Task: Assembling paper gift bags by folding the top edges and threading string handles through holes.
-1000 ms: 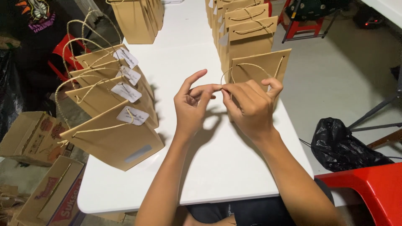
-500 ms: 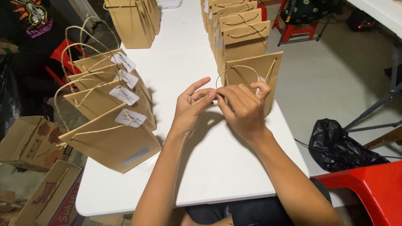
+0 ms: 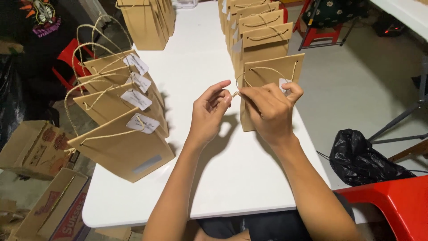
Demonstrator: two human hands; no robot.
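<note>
A small brown paper bag (image 3: 269,73) with a twine handle stands on the white table (image 3: 240,178) in front of me. My left hand (image 3: 209,114) pinches the end of the twine near the bag's left side. My right hand (image 3: 269,109) is closed on the same twine and on a small white tag by the bag's upper right corner. The two hands almost touch at the fingertips. The lower front of the bag is hidden behind my right hand.
Several tagged brown bags (image 3: 120,129) lean in a row at the table's left edge. Another row of bags (image 3: 258,31) runs back behind the held one, more (image 3: 145,22) stand far left. Cardboard boxes (image 3: 31,147) lie on the floor left; a black plastic bag (image 3: 361,156) and red stool (image 3: 392,205) sit right.
Both hands have shifted slightly up and left along the twine at the bag's handle. The bag stays upright in the same place.
</note>
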